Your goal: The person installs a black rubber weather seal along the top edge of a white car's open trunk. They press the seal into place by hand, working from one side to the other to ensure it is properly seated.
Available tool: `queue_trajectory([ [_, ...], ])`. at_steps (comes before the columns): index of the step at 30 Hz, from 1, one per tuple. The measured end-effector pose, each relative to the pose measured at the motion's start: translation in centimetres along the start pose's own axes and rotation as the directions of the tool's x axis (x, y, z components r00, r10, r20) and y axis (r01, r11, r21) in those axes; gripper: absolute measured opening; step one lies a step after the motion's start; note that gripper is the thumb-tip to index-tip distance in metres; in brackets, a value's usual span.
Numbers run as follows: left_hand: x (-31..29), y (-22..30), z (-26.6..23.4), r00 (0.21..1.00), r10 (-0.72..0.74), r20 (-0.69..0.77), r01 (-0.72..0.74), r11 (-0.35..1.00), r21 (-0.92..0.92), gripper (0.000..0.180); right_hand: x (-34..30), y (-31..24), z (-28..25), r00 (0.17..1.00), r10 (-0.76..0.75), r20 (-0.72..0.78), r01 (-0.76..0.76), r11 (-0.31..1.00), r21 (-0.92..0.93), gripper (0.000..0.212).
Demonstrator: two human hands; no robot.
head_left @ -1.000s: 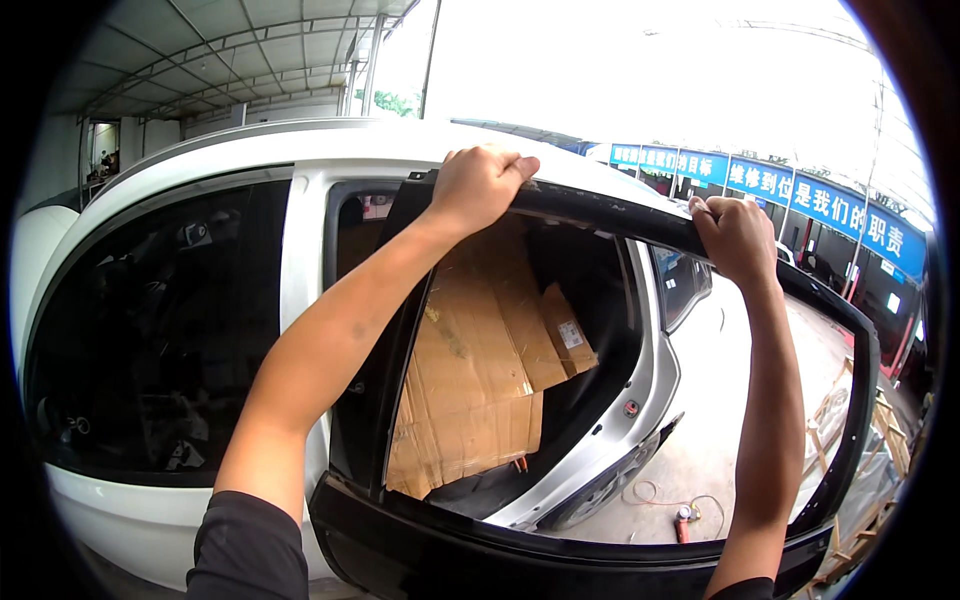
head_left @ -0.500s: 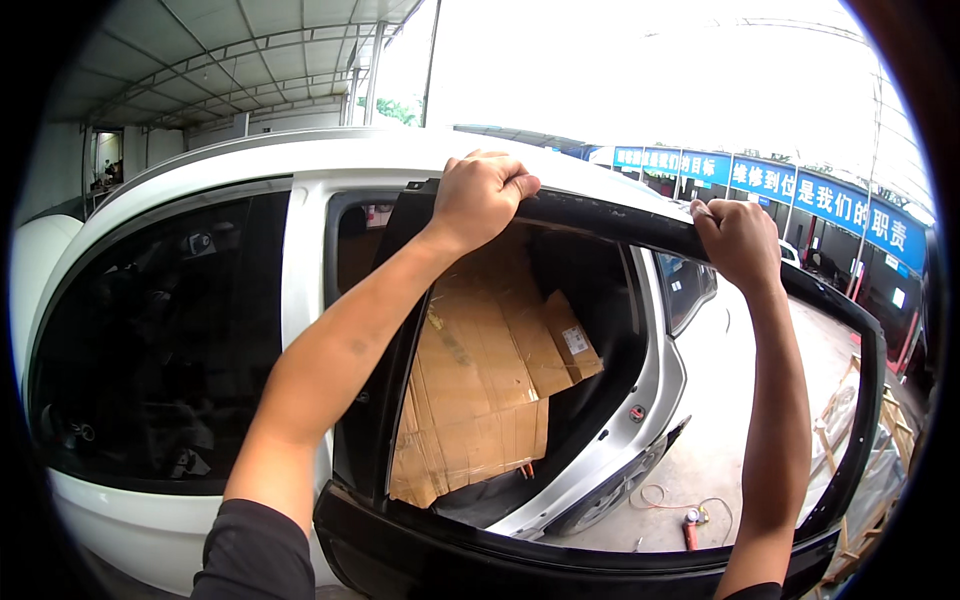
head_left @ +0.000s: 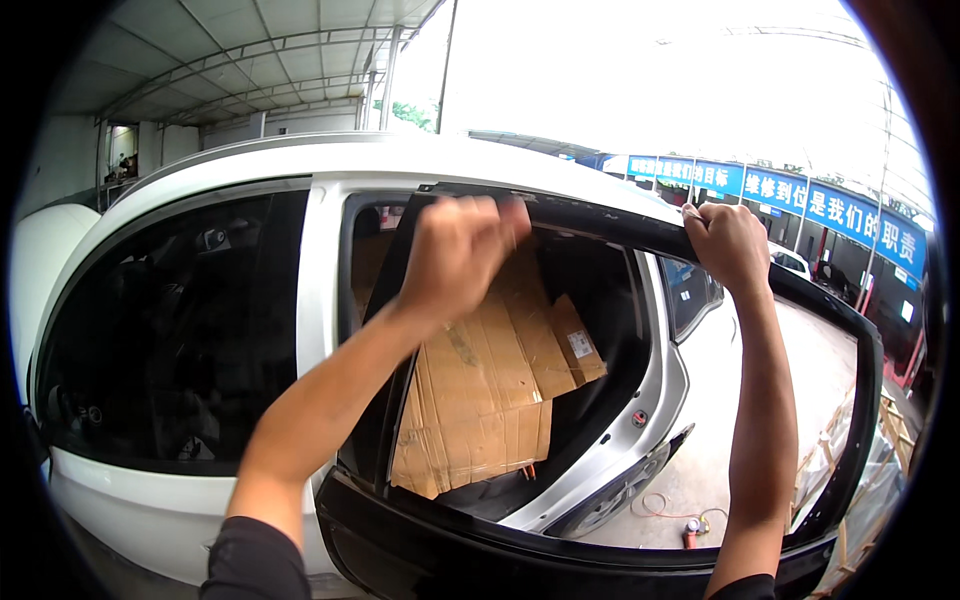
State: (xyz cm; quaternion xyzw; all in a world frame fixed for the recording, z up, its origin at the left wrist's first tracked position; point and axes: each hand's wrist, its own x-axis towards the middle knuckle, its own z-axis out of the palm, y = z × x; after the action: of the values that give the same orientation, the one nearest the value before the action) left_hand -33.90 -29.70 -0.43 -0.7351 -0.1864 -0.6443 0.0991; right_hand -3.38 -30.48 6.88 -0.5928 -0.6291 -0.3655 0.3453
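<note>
A black car door point(head_left: 610, 222), opened outward, fills the middle with its empty window frame. My right hand point(head_left: 732, 240) is closed over the upper rail of that frame, thumb on the near side. Smeared by motion, my left hand point(head_left: 455, 255) hovers in front of the frame's upper front corner; its fingers are bent, but how far they are closed does not show. Through the window opening a flattened cardboard sheet point(head_left: 480, 400) lies inside the white car point(head_left: 200, 160), whose silver door sill point(head_left: 625, 420) is exposed.
The shut front door's dark window point(head_left: 180, 340) is on the left. On the floor beyond the door lie a red-handled gauge point(head_left: 691, 530) and a thin hose point(head_left: 655, 508). A plastic-wrapped wooden crate point(head_left: 880, 470) stands at the right. Blue banners point(head_left: 810, 200) hang in the background.
My left hand has come off the door frame's upper rail and dropped toward me. My right hand keeps its grip on the rail. The view has shifted slightly.
</note>
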Motion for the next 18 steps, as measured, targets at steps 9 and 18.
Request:
queue_trajectory([
  [9,-40.9,15.9,-14.9,0.593,-0.791,-0.151,0.754,0.480,0.448,0.024,-0.5,0.5,-0.2,0.989,-0.095,-0.112,0.100,0.994,0.044,0.041],
  [18,-63.7,25.5,-23.1,-0.079,-0.988,-0.133,0.664,-0.152,0.732,0.029,-0.4,0.6,0.2,0.982,-0.145,-0.118,0.151,0.988,0.042,0.038],
])
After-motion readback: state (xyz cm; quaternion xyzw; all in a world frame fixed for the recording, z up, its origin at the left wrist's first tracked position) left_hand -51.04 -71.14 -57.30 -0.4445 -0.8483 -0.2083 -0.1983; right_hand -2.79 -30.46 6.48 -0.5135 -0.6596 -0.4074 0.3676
